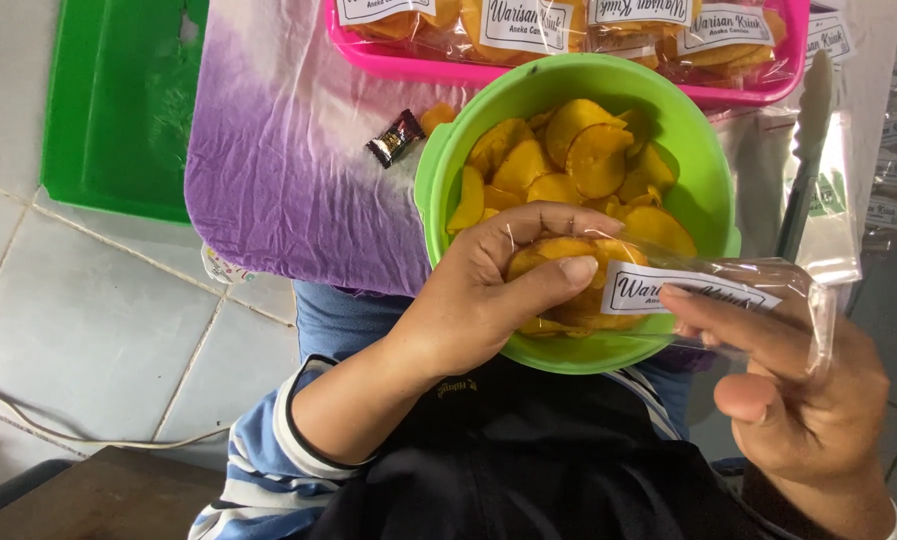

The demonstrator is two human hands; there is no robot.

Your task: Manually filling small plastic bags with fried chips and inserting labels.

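A green plastic bowl full of yellow-orange chips rests on my lap. My left hand reaches over its near rim and pinches a few chips at the mouth of a clear plastic bag. The bag carries a white label and lies sideways across the bowl's near edge. My right hand holds the bag's other end, fingers under and along it. Some chips show inside the bag near my left fingertips.
A pink tray of filled, labelled chip bags sits beyond the bowl on a purple-and-white cloth. Metal tongs and empty clear bags lie to the right. A wrapped candy lies left of the bowl. A green tray rests on the tiled floor.
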